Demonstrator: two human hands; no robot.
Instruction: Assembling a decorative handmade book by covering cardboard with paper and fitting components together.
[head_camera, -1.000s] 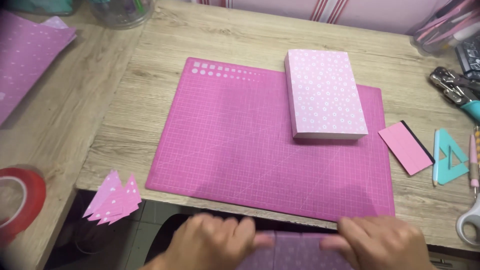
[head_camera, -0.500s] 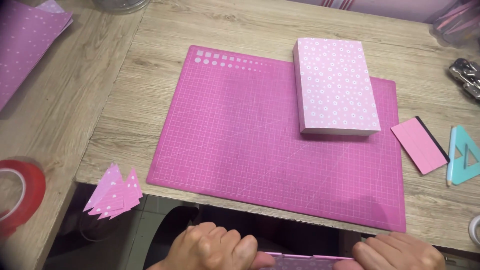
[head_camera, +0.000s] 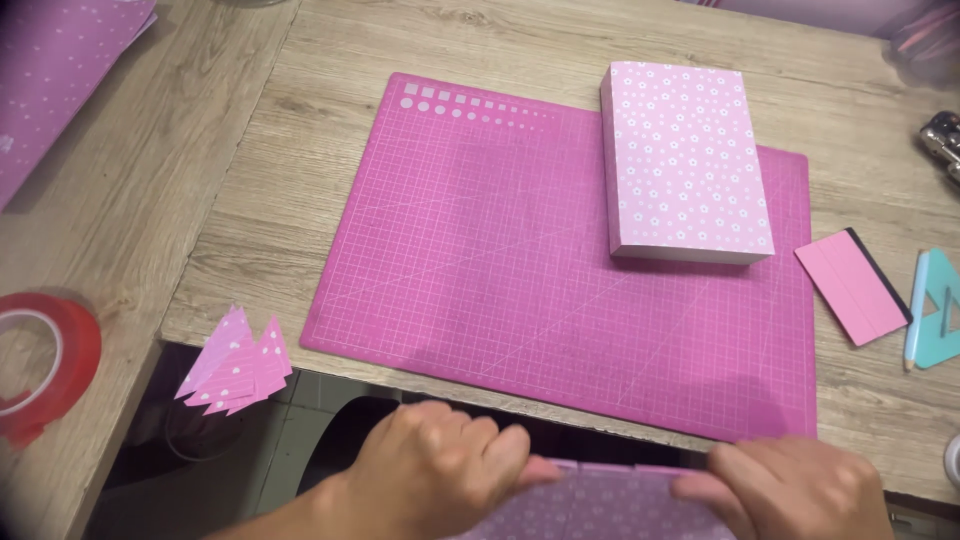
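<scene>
purple dotted paper (head_camera: 600, 505) at the bottom edge, below the desk lip | left hand (head_camera: 440, 470) and right hand (head_camera: 790, 490) both pinching its top edge | pink cutting mat (head_camera: 520, 260) just above | flowery box (head_camera: 685, 160) on the mat's far right corner | red tape roll (head_camera: 45, 360) off left

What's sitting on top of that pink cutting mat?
A flower-patterned pink box lies on the cutting mat, at its far right corner. The mat's grid beneath the box is covered; the rest lies bare.
</scene>
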